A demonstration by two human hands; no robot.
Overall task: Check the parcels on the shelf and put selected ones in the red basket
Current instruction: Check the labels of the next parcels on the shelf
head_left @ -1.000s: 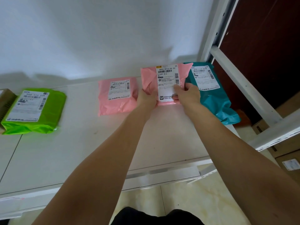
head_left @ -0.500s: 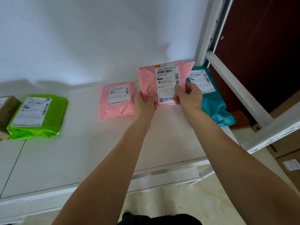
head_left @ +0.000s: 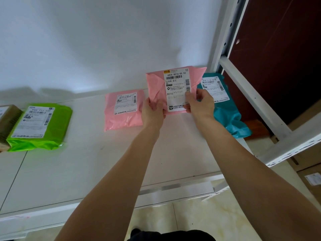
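Held parcel: a pink parcel (head_left: 157, 87) is raised upright off the shelf (head_left: 86, 167), at about 1 o'clock from the frame's centre, its white label (head_left: 177, 91) facing the camera
Left hand: the left hand (head_left: 152, 113) pinches the parcel's lower left corner, thumb on the front, fingers curled behind
Right hand: the right hand (head_left: 199, 105) grips the lower right edge, thumb pressed on the label, fingers wrapped behind
Label: barcodes and the code B016 are readable; the small print is not
Second pink parcel (head_left: 124, 110): lies flat on the shelf just beside the left hand, at its 9 o'clock
Teal parcel (head_left: 225, 110): lies flat at 3 o'clock of the held one, partly hidden behind it and the right hand
Green parcel (head_left: 41, 127): lies flat far off at 9 o'clock, well apart from the pink ones
Box (head_left: 7, 122): a brown box touches the green parcel's left side, cut off by the frame edge
Post (head_left: 227, 30): a white shelf upright stands at 1 o'clock, against a dark brown panel
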